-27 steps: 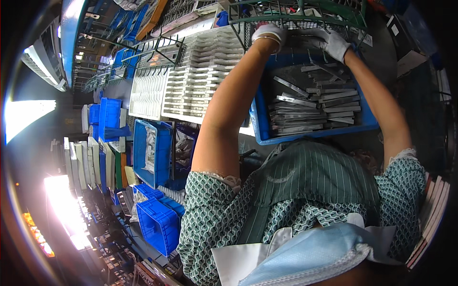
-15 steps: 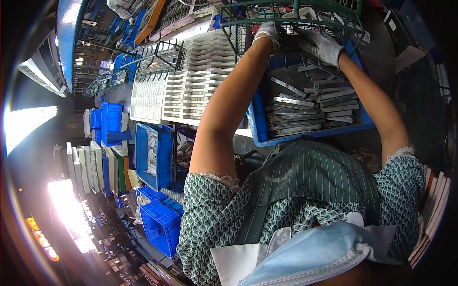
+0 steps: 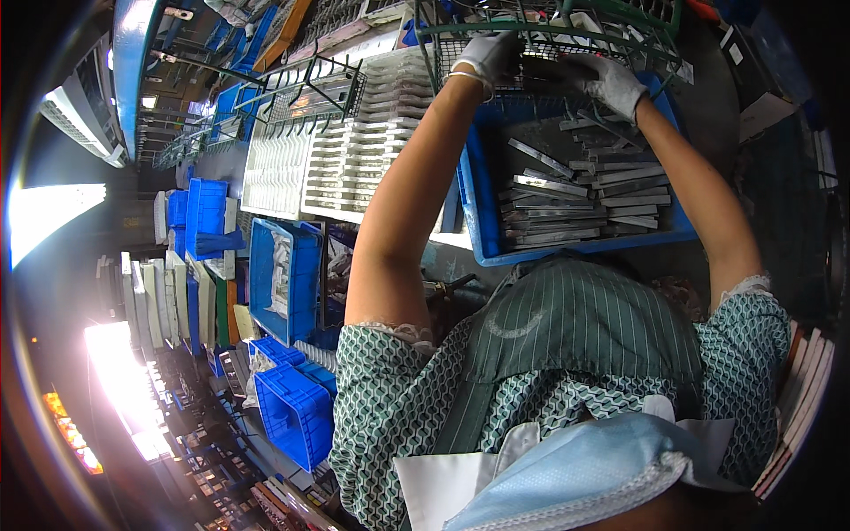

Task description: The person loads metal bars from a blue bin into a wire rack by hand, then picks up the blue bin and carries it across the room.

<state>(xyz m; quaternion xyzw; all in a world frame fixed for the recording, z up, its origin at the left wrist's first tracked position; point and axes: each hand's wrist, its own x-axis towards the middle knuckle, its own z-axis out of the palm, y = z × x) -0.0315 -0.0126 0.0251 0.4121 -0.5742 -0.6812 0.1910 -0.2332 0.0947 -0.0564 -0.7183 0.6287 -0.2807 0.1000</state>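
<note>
Both my hands wear white gloves and reach up to a green wire rack (image 3: 540,32) at the top of the head view. My left hand (image 3: 487,58) is at the rack's lower left edge, its fingers turned into the shadow and hidden. To the right, my right hand (image 3: 613,87) stretches its fingers leftward under the rack's mesh; the fingertips are dark, and nothing clear shows in them. Below the hands stands a blue tray (image 3: 475,208), where many flat silvery metal strips (image 3: 553,208) lie in loose stacks.
White ribbed trays (image 3: 354,168) stand left of the blue tray, with another green wire rack (image 3: 332,93) over them. Further left are blue bins (image 3: 297,416) and upright boards (image 3: 164,305). A dark box (image 3: 753,71) sits at the far right.
My left hand has shifted slightly left and my right hand slightly right, so the gap between them is wider. The view has shifted a little.
</note>
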